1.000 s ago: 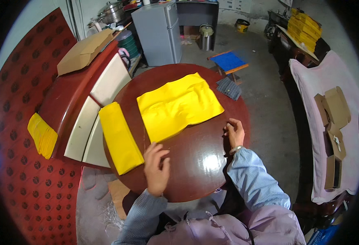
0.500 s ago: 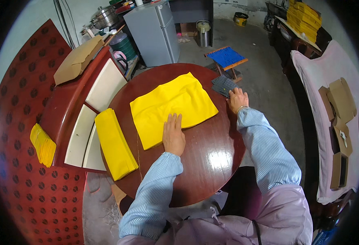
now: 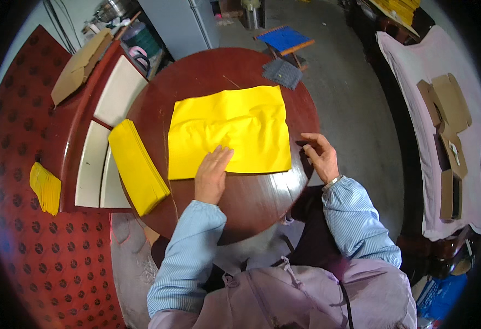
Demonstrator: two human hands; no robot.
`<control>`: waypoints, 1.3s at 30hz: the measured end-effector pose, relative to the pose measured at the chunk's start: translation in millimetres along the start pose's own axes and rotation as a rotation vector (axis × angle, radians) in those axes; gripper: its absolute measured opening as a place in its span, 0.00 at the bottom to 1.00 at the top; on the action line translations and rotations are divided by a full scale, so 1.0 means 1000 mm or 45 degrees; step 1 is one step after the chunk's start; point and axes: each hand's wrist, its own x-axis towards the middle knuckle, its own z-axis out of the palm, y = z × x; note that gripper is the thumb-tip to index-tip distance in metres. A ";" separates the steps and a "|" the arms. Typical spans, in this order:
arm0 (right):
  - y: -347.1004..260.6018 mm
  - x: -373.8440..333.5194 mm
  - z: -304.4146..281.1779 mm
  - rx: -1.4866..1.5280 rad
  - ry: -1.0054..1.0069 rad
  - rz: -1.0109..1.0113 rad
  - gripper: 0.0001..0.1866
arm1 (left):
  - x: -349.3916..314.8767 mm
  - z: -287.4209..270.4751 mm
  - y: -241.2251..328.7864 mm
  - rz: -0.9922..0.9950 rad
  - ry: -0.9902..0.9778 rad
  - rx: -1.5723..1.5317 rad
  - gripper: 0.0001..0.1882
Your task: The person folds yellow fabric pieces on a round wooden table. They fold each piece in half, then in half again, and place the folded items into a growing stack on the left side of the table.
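Observation:
A yellow fabric piece [image 3: 232, 118], roughly rectangular and a little wrinkled, lies flat on the round dark-red table [image 3: 240, 214]. My left hand [image 3: 213, 172] rests on its near edge, fingers stretched out and flat. Just past the fabric's right edge, above the table's rim, is my right hand [image 3: 322, 158]. Its thumb and forefinger are bent toward each other around a small dark spot too small to make out. A dark grey dotted sheet [image 3: 282, 73] sits at the table's far right edge. Left of the fabric lies a folded yellow stack [image 3: 137, 167].
A red cabinet with white panels [image 3: 92, 164] stands against the table's left side, with a yellow bundle [image 3: 45, 188] beyond. Behind the table are a blue-topped folding stool [image 3: 285, 39] and a grey fridge [image 3: 177, 27]. Opened cardboard boxes [image 3: 451, 148] lie on a pink-covered seat at right.
My right hand has left the grey sheet and come back toward me, its fingers now bent together. The yellow fabric lies straighter, with my left hand still on its near edge. The view has tilted downward.

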 end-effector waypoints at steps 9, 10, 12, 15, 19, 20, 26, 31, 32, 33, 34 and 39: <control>-0.019 0.040 0.000 -0.319 -0.098 -0.559 0.16 | -0.025 -0.028 -0.003 -0.043 -0.082 0.010 0.31; -0.012 0.072 0.004 -0.374 -0.015 -0.590 0.16 | -0.025 -0.026 -0.001 -0.062 -0.071 -0.012 0.34; 0.001 0.136 0.014 -0.621 0.129 -0.665 0.19 | -0.026 -0.024 0.000 -0.073 -0.053 0.003 0.34; 0.023 0.193 0.029 -1.188 0.130 -0.481 0.25 | -0.027 -0.022 -0.001 -0.085 -0.036 0.013 0.35; 0.031 0.214 0.029 -1.387 -0.094 -0.415 0.28 | -0.029 -0.023 -0.004 -0.099 -0.069 -0.026 0.36; 0.030 0.209 0.025 -1.399 -0.124 -0.455 0.28 | -0.029 -0.024 -0.006 -0.105 -0.082 -0.034 0.37; 0.016 0.117 -0.004 -0.795 -0.007 -0.510 0.25 | -0.034 -0.028 0.001 -0.132 -0.043 0.066 0.37; 0.006 0.002 -0.019 -0.374 -0.084 -0.260 0.21 | -0.072 -0.050 0.038 -0.382 0.139 0.106 0.34; 0.004 -0.016 -0.020 -0.356 -0.109 -0.302 0.21 | -0.083 -0.057 0.048 -0.464 0.222 0.041 0.34; 0.000 -0.029 -0.020 -0.361 -0.132 -0.206 0.21 | -0.091 -0.063 0.058 -0.579 0.297 0.008 0.30; -0.003 -0.038 -0.021 -0.236 -0.063 -0.351 0.20 | -0.099 -0.069 0.067 -0.621 0.332 0.014 0.27; -0.021 -0.064 -0.019 -0.067 -0.187 -0.374 0.09 | -0.084 -0.055 0.102 -0.531 0.439 -0.119 0.17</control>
